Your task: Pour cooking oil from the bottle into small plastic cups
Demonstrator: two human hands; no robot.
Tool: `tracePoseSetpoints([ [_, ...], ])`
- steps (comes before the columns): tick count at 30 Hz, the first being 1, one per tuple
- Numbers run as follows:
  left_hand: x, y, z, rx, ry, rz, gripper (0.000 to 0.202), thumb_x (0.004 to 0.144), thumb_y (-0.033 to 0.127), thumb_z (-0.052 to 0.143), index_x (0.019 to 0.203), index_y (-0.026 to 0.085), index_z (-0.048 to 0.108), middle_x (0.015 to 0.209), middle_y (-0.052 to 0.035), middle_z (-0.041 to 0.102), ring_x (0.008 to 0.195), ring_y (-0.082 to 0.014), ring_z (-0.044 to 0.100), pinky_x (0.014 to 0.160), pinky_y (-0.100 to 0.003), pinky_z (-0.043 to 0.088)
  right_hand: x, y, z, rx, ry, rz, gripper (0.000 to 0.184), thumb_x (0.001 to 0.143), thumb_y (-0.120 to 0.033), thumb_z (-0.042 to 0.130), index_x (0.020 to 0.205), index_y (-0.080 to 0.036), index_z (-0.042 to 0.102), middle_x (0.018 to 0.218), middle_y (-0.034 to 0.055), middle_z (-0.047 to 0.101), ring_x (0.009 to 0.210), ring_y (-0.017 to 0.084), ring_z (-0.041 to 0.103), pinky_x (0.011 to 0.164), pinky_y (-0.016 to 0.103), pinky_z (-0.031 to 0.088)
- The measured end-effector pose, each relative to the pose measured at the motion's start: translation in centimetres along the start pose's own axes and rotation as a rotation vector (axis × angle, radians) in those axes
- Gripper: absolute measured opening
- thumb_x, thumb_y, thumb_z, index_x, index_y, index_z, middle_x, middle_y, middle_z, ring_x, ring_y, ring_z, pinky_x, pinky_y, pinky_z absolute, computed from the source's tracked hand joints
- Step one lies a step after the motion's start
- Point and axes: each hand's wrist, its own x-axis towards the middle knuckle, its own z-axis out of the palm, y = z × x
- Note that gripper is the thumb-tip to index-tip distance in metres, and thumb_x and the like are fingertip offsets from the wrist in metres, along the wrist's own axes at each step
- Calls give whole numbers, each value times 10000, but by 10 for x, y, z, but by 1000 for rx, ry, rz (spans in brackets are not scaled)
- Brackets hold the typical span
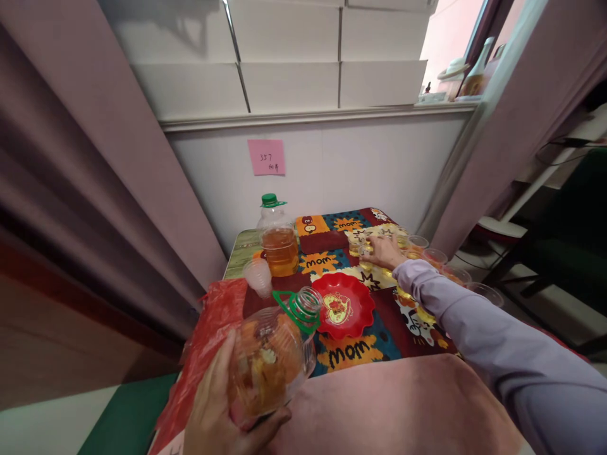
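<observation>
Counter (351, 354): covered with a patterned cloth, set against a white wall (332, 164) between curtains. A red plate (342, 306) sits at its centre.

Left hand (215, 411): fingers closed around the uncapped bottle (270, 360), tilted at the near edge.

Right hand (383, 251): fingers wrapped around a small clear cup (356, 243) at the far side.

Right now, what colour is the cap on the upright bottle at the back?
The cap is green; the head view shows it best.
</observation>
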Motion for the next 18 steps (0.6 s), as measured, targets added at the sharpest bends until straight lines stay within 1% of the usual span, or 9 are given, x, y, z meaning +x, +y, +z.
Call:
tracePoseSetpoints([
  [3,-2,3,1,5,-3,21,1371,738,751,924,1826,350,193,1768,-208,518,1482,-525,640,1099,-716,628,-4,-7,-8,41,35,-6,583,926,-497,788,1386,-147,722,1385,266,780,1400,469,641,1278,719,243],
  [5,-3,7,1,7,9,18,1369,743,783,905,1826,337,196,1758,-226,525,1481,-533,638,1085,-726,629,-6,-20,-15,83,75,-32,550,937,-460,779,1368,-121,735,1408,300,757,1402,492,630,1266,721,271],
  [7,-4,11,2,9,39,5,1378,732,819,891,1824,327,210,1736,-233,551,1466,-538,649,1054,-718,645,-8,-43,-22,146,105,-104,462,982,-438,738,1339,-144,758,1392,271,769,1369,460,657,1244,654,355],
  [8,-4,14,3,13,49,5,1378,731,831,885,1823,324,215,1725,-233,564,1458,-536,656,1042,-707,653,-11,-59,-24,185,109,-159,397,1014,-428,709,1307,-168,776,1360,236,789,1329,420,688,1217,591,416],
  [10,-3,18,3,19,55,22,1368,736,848,871,1821,321,225,1705,-234,586,1442,-527,673,1029,-688,663,-18,-96,-26,268,96,-289,288,1075,-404,652,1221,-212,809,1274,159,825,1215,321,749,1114,445,520],
  [12,-3,22,2,26,65,46,1365,736,872,852,1819,320,229,1677,-235,616,1419,-520,693,1026,-685,667,-26,-138,-25,339,76,-414,265,1116,-390,618,1180,-234,823,1230,105,835,1146,247,773,1032,353,560],
  [14,-2,24,1,35,62,57,1361,742,883,838,1819,321,225,1651,-232,643,1402,-513,708,1025,-679,672,-34,-180,-23,388,59,-518,252,1128,-386,628,1203,-249,825,1225,80,831,1144,216,775,1019,318,568],
  [15,-2,25,-1,40,58,59,1358,746,885,834,1819,320,223,1644,-233,649,1398,-511,711,1022,-676,675,-36,-199,-23,405,52,-564,246,1128,-379,637,1236,-256,820,1259,75,822,1176,209,768,1037,312,567],
  [18,-1,26,-5,37,47,70,1347,767,873,829,1822,310,209,1658,-241,633,1417,-505,700,1034,-669,674,-36,-244,-21,388,-1,-708,314,1134,-340,635,1408,-251,760,1498,100,734,1359,223,704,1154,343,538],
])
